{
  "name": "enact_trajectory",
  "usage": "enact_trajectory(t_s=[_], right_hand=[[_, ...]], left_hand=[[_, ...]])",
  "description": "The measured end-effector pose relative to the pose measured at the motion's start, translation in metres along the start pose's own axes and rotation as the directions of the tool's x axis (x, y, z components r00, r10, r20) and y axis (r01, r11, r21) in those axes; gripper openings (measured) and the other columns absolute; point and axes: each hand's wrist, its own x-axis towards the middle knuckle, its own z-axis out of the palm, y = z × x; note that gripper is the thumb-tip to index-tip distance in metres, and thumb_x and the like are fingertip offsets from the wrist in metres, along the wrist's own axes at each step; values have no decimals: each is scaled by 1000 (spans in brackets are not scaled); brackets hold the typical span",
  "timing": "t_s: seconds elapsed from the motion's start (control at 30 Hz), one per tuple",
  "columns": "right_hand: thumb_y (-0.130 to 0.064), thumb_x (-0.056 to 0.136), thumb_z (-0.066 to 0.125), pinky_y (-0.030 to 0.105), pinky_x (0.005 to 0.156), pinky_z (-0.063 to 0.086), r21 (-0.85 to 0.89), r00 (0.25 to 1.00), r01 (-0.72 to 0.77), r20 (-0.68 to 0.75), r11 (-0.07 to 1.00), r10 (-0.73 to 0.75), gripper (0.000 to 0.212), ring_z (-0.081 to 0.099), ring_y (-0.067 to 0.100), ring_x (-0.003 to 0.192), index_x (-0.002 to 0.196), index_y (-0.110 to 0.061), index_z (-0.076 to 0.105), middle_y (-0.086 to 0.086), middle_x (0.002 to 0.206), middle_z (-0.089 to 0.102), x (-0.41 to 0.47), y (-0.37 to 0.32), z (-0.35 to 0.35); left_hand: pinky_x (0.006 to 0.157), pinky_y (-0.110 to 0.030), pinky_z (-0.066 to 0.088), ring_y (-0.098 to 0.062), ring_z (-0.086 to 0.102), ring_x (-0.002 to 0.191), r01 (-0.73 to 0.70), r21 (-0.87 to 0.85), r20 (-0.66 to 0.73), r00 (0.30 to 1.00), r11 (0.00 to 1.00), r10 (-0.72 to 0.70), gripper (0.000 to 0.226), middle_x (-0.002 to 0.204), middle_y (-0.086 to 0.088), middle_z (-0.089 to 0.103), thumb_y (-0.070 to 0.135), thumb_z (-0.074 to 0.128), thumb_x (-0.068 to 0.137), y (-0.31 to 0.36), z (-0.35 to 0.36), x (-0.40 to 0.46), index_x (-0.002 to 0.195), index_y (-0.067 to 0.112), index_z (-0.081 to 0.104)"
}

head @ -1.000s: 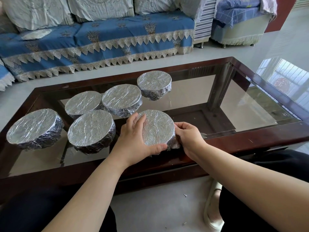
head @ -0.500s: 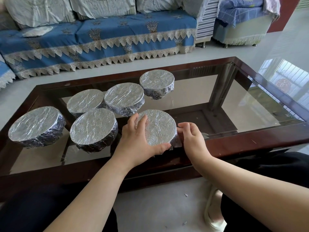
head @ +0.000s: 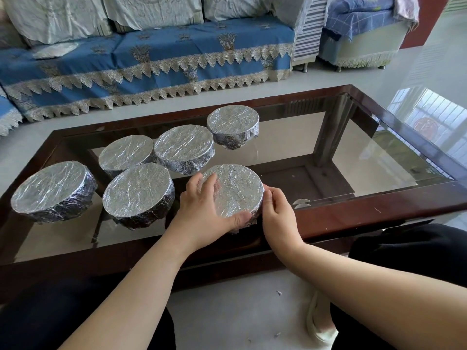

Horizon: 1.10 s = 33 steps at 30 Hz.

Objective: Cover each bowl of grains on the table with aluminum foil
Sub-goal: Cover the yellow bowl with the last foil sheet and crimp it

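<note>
Several foil-covered bowls stand on a glass-topped coffee table [head: 379, 213]. The nearest foil-covered bowl [head: 238, 190] sits by the front edge. My left hand [head: 202, 210] clasps its left side, fingers over the top and thumb against the front wall. My right hand [head: 275, 210] presses the foil at its right rim with curled fingers. Behind and to the left stand other covered bowls: one at far left [head: 51, 190], one front middle [head: 137, 193], two behind [head: 125, 154] [head: 183, 149], and one furthest back [head: 233, 125]. The contents are hidden under foil.
The table has a dark wooden frame and a lower shelf seen through the glass. A blue sofa [head: 151, 61] with lace trim stands beyond it, and an armchair [head: 361, 29] at back right. My knees in dark trousers flank the floor below.
My right hand has shifted slightly up along the right rim of the nearest bowl, fingers curling tighter on the foil. The left hand keeps its hold. The bowls have not moved.
</note>
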Motion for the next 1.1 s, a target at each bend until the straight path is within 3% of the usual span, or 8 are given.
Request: enact_trajectory(t_s=[0.17, 0.3, 0.43, 0.5, 0.6, 0.87, 1.1], right_hand=[[-29, 104, 40, 34, 95, 48, 14, 999, -42, 18, 999, 42, 25, 62, 8, 103, 106, -26, 64, -10, 103, 69, 20, 0, -5], [-33, 101, 47, 41, 94, 51, -29, 993, -78, 92, 997, 80, 26, 66, 14, 96, 98, -19, 69, -3, 94, 72, 36, 2, -14], [-34, 100, 50, 36, 85, 51, -54, 979, -93, 176, 994, 101, 31, 62, 13, 82, 96, -12, 71, 9, 93, 73, 45, -4, -22], [-34, 100, 50, 34, 82, 51, -42, 976, -103, 189, 994, 109, 31, 60, 10, 79, 95, -13, 72, 6, 89, 73, 45, -5, -23], [-37, 100, 50, 35, 79, 51, -47, 975, -101, 194, 994, 108, 31, 60, 11, 77, 95, -15, 72, 8, 90, 74, 45, -4, -22], [-34, 99, 52, 36, 81, 51, 8, 974, -124, 194, 992, 120, 29, 62, 11, 79, 92, -15, 73, 5, 87, 74, 51, -3, -23], [-45, 94, 58, 39, 66, 45, 20, 962, -197, 198, 980, 189, 32, 55, 22, 69, 86, -18, 74, 9, 78, 68, 61, -2, -28]], left_hand=[[115, -31, 19, -16, 18, 143, -18, -6, -5, 1000, 1000, 18, 128, 149, 7, 10, 69, 77, 61, -4, -8, -6, 156, 29, 2], [115, -34, 26, -18, 24, 140, 17, 63, -26, 1000, 998, -15, 138, 141, 5, 13, 77, 75, 53, -3, -8, -6, 156, 26, -2], [118, -39, 18, -22, 10, 141, 40, 186, -44, 998, 982, -33, 143, 143, 3, 9, 89, 63, 51, 0, -7, -7, 156, 24, -9], [120, -44, 10, -23, -4, 146, 37, 196, -17, 999, 980, -34, 144, 155, 5, -7, 93, 55, 48, -1, -7, -6, 155, 26, -14], [120, -47, 0, -21, -24, 148, 1, 151, 58, 998, 989, -10, 145, 157, 7, -36, 94, 50, 45, -5, -6, 0, 152, 31, -24], [120, -38, 2, -16, -14, 151, -27, -30, 101, 994, 999, 30, 143, 160, 7, -26, 79, 64, 50, -5, -2, 2, 154, 29, -20], [122, -38, 6, -14, -8, 150, -58, -72, 21, 998, 996, 60, 136, 160, 7, -18, 74, 71, 61, -2, 10, 2, 155, 27, -16]])
